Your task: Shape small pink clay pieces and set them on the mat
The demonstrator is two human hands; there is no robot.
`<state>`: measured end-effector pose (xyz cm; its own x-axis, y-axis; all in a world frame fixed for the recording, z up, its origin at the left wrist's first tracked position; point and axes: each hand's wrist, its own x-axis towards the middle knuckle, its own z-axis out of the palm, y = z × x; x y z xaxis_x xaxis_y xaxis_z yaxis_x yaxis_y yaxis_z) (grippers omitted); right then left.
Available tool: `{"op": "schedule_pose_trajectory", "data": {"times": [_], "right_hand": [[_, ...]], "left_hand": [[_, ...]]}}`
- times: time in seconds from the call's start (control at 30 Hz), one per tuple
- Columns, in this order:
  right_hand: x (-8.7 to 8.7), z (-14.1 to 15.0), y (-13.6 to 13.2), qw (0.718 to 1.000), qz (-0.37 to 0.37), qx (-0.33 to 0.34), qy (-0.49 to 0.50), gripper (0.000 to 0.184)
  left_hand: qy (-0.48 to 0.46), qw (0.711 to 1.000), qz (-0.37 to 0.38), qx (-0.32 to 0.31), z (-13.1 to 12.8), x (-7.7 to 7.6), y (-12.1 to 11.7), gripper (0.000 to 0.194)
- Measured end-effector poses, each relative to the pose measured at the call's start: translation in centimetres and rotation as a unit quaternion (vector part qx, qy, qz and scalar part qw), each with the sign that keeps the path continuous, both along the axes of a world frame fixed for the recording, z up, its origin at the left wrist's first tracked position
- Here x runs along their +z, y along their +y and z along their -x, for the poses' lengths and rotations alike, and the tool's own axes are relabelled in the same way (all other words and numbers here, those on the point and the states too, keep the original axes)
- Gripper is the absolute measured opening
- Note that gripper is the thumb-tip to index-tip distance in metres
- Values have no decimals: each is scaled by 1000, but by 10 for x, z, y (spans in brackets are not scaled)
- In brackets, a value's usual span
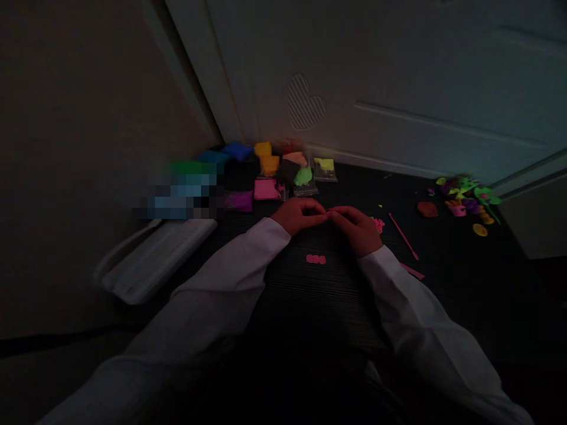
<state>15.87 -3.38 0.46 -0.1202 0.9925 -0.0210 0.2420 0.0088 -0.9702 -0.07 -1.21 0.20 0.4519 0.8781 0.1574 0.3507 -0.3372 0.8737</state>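
Observation:
My left hand (297, 217) and my right hand (357, 229) meet at the fingertips above the dark table. Both are closed in a pinch on a small piece of pink clay (328, 213), mostly hidden by the fingers. Below them on the table lies a short row of flat pink clay discs (316, 259), joined edge to edge. Just beyond my right hand is a pink clay flower cluster (378, 225), partly covered by that hand. A pink modelling tool (403, 236) lies to its right, and a pink flat strip (411, 271) pokes out beside my right sleeve.
Bags of coloured clay, including pink (266, 190), purple (239, 201) and yellow (325, 167), lie along the back. A white power strip (159, 260) sits left. At right are a reddish-brown lump (427, 209) and several small clay figures (473, 203). A white panel (398, 77) stands behind.

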Motion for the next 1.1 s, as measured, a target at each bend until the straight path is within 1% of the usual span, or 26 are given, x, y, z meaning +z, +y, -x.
{"op": "schedule_pose_trajectory", "data": {"times": [0.17,0.33,0.5,0.67,0.83,0.97,1.1], "right_hand": [[0,0,0,1000,7,-3,-3,20],[2,0,-1,1000,8,0,-12,19],[3,0,-1,1000,-2,-4,-20,23],[3,1,-2,1000,4,-3,-10,24],[4,2,-4,1000,-14,-1,-22,23],[4,2,-4,1000,-19,0,-23,23],[3,2,-3,999,-27,-5,-33,24]], "left_hand": [[1,1000,-1,3,0,0,0,28],[-3,1000,7,24,-1,1,0,29],[-15,999,28,41,-1,3,0,30],[-28,997,28,62,-1,4,0,31],[-28,997,34,55,-2,4,0,31],[-28,998,23,41,-2,3,0,32],[-8,999,17,43,-1,1,1,30]]}}
